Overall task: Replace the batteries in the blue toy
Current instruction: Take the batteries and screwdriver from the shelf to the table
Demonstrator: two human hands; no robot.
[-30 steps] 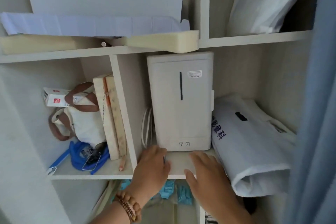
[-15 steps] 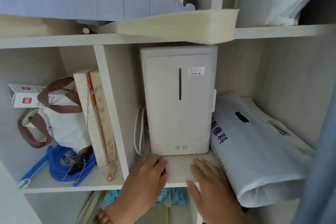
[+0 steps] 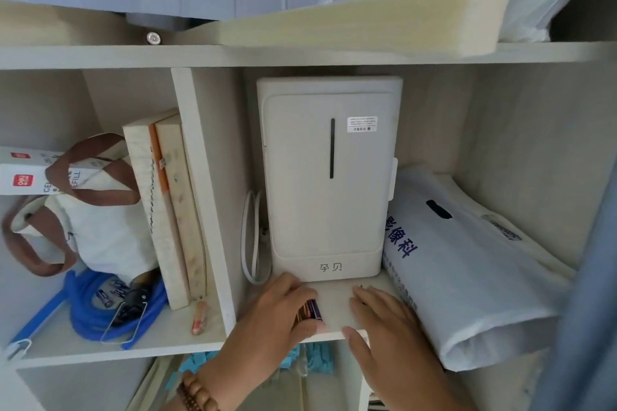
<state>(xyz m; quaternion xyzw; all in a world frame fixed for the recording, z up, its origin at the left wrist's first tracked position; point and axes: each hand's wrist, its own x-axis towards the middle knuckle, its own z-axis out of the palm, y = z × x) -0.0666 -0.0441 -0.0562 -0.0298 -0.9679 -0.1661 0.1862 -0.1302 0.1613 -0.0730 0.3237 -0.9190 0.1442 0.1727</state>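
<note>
Your left hand (image 3: 277, 320) curls round the dark batteries (image 3: 310, 312) at the front edge of the shelf (image 3: 334, 297). They sit just before the tall white appliance (image 3: 329, 177), which blocks the space behind. A white cord (image 3: 250, 243) hangs to its left, and a printed plastic bag (image 3: 467, 277) crowds in on the right. Your right hand (image 3: 384, 324) lies flat on the shelf, fingers straight. Blue pieces (image 3: 320, 360) show below the board; whether they are the toy cannot be told. Half a second ago the batteries were barely visible under your fingers; both hands have scarcely moved.
</note>
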